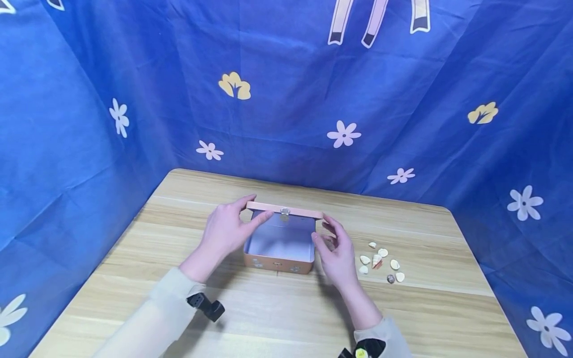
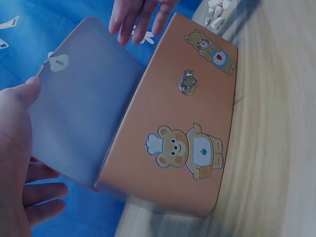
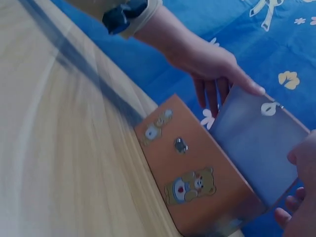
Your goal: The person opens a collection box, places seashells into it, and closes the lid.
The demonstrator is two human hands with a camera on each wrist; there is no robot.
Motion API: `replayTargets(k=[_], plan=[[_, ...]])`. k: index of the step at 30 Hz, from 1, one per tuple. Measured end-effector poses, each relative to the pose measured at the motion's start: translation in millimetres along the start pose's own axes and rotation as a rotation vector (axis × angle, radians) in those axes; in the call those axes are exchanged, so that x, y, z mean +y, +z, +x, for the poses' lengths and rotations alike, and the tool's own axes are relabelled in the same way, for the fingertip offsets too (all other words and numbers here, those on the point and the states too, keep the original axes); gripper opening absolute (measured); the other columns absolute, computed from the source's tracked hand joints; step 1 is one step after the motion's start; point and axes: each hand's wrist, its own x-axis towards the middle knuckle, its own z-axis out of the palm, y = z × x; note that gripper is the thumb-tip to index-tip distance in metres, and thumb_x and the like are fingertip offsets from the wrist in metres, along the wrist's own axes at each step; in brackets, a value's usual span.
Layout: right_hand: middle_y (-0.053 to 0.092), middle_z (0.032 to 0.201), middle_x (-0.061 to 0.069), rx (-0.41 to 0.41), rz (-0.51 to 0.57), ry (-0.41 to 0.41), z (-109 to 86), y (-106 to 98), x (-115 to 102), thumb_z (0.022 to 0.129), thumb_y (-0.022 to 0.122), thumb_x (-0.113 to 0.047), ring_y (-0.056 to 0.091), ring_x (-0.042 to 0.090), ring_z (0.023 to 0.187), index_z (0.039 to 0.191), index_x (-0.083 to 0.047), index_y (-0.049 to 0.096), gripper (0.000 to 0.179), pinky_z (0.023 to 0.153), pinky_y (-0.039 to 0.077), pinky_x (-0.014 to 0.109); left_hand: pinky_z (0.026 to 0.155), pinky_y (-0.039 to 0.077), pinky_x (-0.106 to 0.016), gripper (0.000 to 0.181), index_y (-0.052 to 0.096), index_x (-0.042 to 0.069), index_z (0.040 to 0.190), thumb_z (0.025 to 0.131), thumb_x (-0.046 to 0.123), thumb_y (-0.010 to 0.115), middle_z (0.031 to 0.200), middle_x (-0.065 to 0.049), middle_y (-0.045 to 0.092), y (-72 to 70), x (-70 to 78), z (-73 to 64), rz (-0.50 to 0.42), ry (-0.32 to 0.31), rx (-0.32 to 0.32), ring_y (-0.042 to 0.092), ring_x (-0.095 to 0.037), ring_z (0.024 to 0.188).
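Note:
A small orange-pink box (image 1: 277, 264) with bear pictures and a metal clasp stands on the table, its hinged lid (image 1: 309, 214) raised. The pale inside of the lid shows in the left wrist view. My left hand (image 1: 226, 228) holds the lid at its left corner, thumb on the inner face and fingers behind. At the box's right side is my right hand (image 1: 336, 251), index fingertip by the lid's right corner. In the left wrist view the right hand's fingers (image 2: 143, 19) hang fairly straight beside the lid. Whether they touch it I cannot tell.
Several small white seashells (image 1: 394, 264), a larger striped shell (image 1: 377, 260) and a dark round shell (image 1: 391, 279) lie right of the box on the wooden table (image 1: 429, 233). Blue printed cloth (image 1: 286, 99) hangs behind the table and at both sides.

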Motion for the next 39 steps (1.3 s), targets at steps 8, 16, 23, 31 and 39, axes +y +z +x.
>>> replayTargets(k=[8, 16, 23, 31, 39], plan=[[0.034, 0.167, 0.017, -0.110, -0.061, -0.010, 8.7, 7, 8, 0.100, 0.075, -0.015, 0.033, 0.029, 0.154, 0.161, 0.003, 0.037, 0.073, 0.124, 0.032, 0.048, 0.051, 0.041, -0.039, 0.099, 0.058, 0.001, 0.150, 0.091, 0.081, 0.060, 0.059, 0.001, 0.047, 1.7, 4.0, 4.7, -0.085, -0.035, -0.031, 0.041, -0.017, 0.053], [0.030, 0.169, 0.012, -0.136, -0.075, -0.012, 14.8, 9, 8, 0.101, 0.075, -0.014, 0.028, 0.023, 0.156, 0.162, 0.001, 0.031, 0.077, 0.125, 0.027, 0.038, 0.105, 0.052, -0.057, 0.106, 0.037, -0.004, 0.161, 0.093, 0.071, 0.067, 0.148, -0.033, 0.050, 4.9, -3.5, 4.8, -0.210, -0.018, -0.095, 0.065, -0.045, 0.123], [0.029, 0.168, 0.015, -0.132, -0.042, -0.012, 20.4, 10, 12, 0.100, 0.075, -0.014, 0.028, 0.026, 0.156, 0.162, 0.002, 0.031, 0.077, 0.125, 0.026, 0.040, 0.112, 0.046, -0.048, 0.108, 0.025, -0.003, 0.165, 0.094, 0.062, 0.074, 0.165, -0.021, 0.032, 9.5, -11.0, 2.2, -0.330, 0.002, -0.136, 0.057, -0.043, 0.133], [0.028, 0.168, 0.016, -0.138, -0.023, -0.029, 24.7, 10, 13, 0.100, 0.075, -0.014, 0.027, 0.026, 0.156, 0.161, 0.005, 0.031, 0.077, 0.125, 0.026, 0.039, 0.121, 0.034, -0.044, 0.103, 0.019, 0.002, 0.167, 0.095, 0.040, 0.081, 0.170, -0.015, 0.024, 14.1, -20.6, -2.5, -0.451, 0.073, -0.164, 0.038, -0.035, 0.150], [0.030, 0.167, 0.018, -0.136, -0.008, -0.054, 31.0, 10, 19, 0.097, 0.079, -0.012, 0.026, 0.028, 0.156, 0.160, 0.006, 0.033, 0.080, 0.125, 0.025, 0.041, 0.123, 0.032, -0.048, 0.108, 0.021, 0.003, 0.168, 0.092, 0.046, 0.084, 0.169, -0.013, 0.027, 18.8, -24.8, 1.7, -0.397, 0.098, -0.167, 0.034, -0.032, 0.152]])
